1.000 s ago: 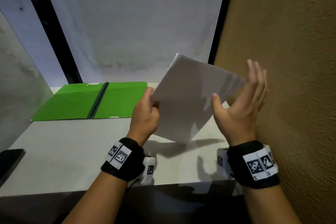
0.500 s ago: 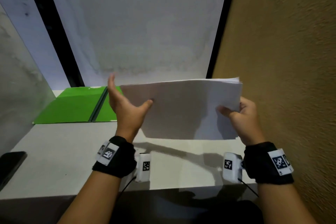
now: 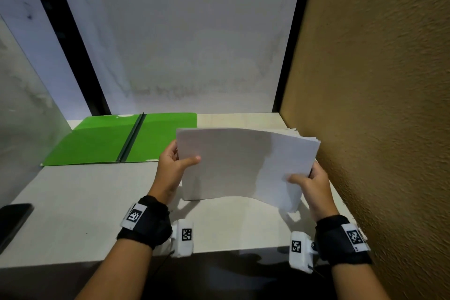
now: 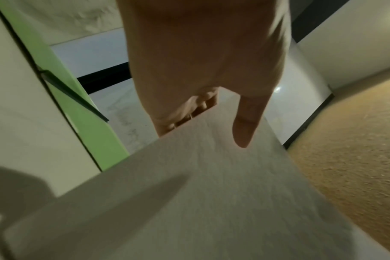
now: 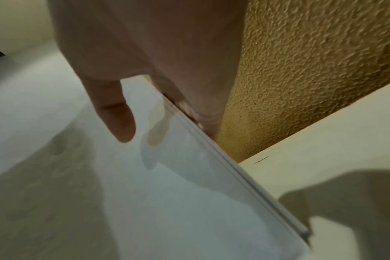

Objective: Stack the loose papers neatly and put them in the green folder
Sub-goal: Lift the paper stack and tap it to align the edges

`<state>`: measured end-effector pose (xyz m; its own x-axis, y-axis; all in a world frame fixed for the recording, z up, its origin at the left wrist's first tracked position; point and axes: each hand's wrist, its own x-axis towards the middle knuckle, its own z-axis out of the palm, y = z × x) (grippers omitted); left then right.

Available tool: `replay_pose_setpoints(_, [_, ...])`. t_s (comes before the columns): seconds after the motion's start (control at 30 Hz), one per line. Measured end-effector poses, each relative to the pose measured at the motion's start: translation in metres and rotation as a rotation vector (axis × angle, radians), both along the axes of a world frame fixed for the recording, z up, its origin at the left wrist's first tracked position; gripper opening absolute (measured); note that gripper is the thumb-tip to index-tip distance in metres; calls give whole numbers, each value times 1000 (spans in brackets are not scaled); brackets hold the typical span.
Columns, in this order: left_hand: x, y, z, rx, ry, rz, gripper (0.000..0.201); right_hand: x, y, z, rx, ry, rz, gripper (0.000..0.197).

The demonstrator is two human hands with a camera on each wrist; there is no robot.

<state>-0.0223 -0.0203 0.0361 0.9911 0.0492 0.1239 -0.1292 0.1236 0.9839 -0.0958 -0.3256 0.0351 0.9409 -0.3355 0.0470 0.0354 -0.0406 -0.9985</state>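
Holding paper stack (image 3: 246,163) upright on table (image 3: 73,202): your left hand (image 3: 170,168) and right hand (image 3: 314,185) grip clamped on side edges; green folder (image 3: 102,139) open behind.

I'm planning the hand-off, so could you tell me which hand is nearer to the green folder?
Left. The left hand grips the paper stack just off the green folder's right front corner; the right hand holds the stack's far side, by the brown wall.

On my pale desk (image 3: 97,214) the green folder (image 3: 102,141) lies open at the back left, a dark phone (image 3: 12,219) by its left edge.
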Motion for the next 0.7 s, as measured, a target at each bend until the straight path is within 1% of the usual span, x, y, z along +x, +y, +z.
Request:
replay_pose_setpoints(0.1, [1,5,-3,-34,42,-37,49,1,-5,3,36,-32,-22,46])
replay_pose_setpoints(0.2, [0,0,-4,-60,85,-37,52,5,0,9,88,-25,-24,39])
replay_pose_setpoints(0.27, [-3,-5,-3,-54,83,-22,52,8,5,11,98,-15,-22,35])
replay_pose_setpoints(0.37, [-3,-10,-3,-37,45,16,45,10,8,8,68,-65,-51,30])
replay_pose_setpoints(0.43, [-3,-13,-5,-18,28,43,36,11,10,6,46,-99,-76,34])
replay_pose_setpoints(0.47, [-3,-15,-7,-6,26,53,35,11,11,5,40,-106,-84,36])
replay_pose_setpoints(0.53, [-4,-15,-11,20,24,63,37,12,13,0,42,-93,-99,38])
replay_pose_setpoints(0.63, [-6,-14,-15,23,55,56,40,12,13,-7,95,-47,-127,42])
replay_pose_setpoints(0.7, [-7,-14,-14,32,70,45,37,11,12,-6,102,-41,-134,38])
